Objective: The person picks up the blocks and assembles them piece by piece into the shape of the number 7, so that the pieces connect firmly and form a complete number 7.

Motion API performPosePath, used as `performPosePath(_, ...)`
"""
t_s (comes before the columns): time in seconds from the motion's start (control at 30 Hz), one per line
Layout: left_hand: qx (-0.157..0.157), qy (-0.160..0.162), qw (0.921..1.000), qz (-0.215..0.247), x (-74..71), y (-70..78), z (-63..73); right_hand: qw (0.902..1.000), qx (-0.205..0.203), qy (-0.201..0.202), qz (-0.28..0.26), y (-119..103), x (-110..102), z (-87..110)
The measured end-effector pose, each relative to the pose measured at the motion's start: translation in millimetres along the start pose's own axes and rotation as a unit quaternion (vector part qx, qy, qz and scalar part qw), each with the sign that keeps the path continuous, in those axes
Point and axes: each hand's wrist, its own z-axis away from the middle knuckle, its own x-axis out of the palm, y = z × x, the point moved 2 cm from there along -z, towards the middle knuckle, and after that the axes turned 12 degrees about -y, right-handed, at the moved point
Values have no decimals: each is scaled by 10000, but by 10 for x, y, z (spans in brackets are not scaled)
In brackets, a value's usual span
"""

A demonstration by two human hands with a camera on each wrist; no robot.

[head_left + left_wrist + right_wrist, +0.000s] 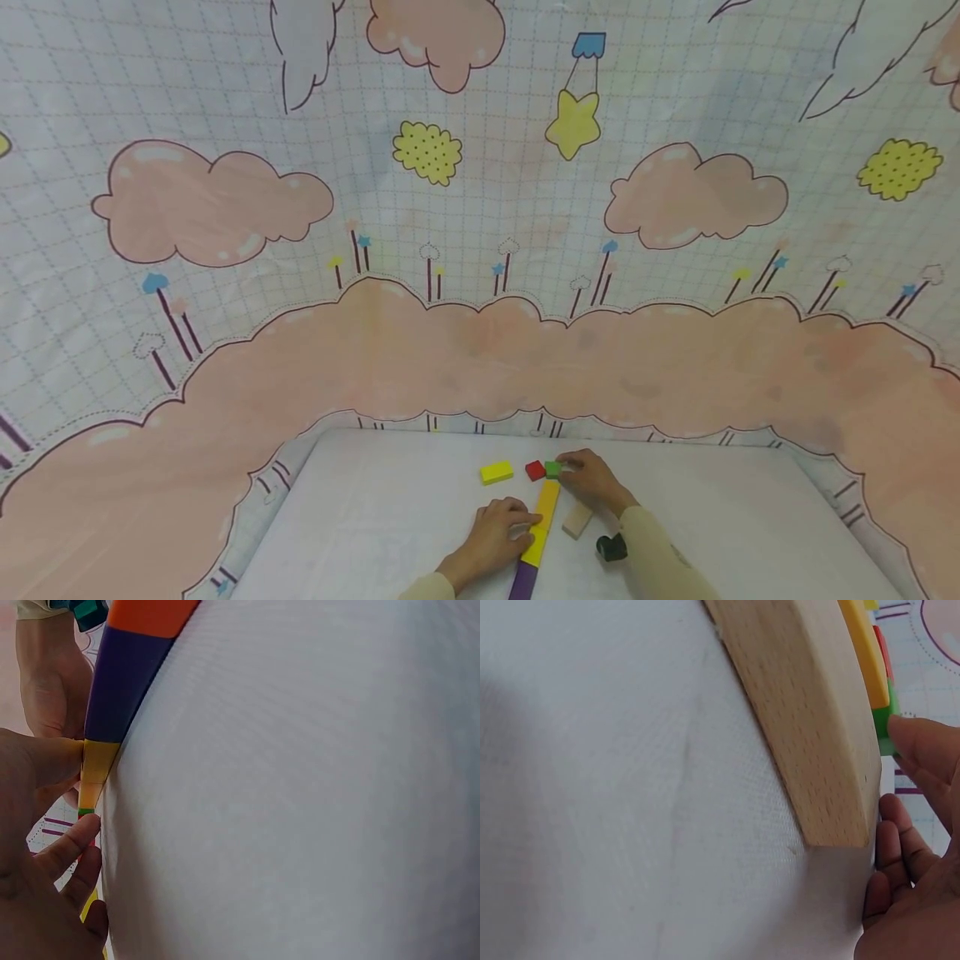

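A row of yellow blocks (541, 522) and a purple block (523, 579) runs along the table; an orange block (154, 615) follows it in the left wrist view. My left hand (495, 533) rests at the row's left side, thumb and fingertips touching the yellow blocks, fingers fairly straight. At the row's far end, my right hand (594, 482) pinches a green block (552, 470), its thumb against the block in the right wrist view; the other fingertips on it are partly hidden. Touching or nearly touching the green block is a red block (535, 471).
A separate yellow block (497, 473) lies to the far left of the row. A plain wooden block (577, 520) lies right of the row, with a dark green piece (612, 547) beside the right sleeve. A patterned cloth (480, 358) rises behind the white table (360, 517).
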Motion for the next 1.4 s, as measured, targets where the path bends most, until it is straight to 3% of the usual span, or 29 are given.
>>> performPosePath(1.4,-61,-20,10000,-10,-14,39,20,9996,67,-44,-256,14,13,54)
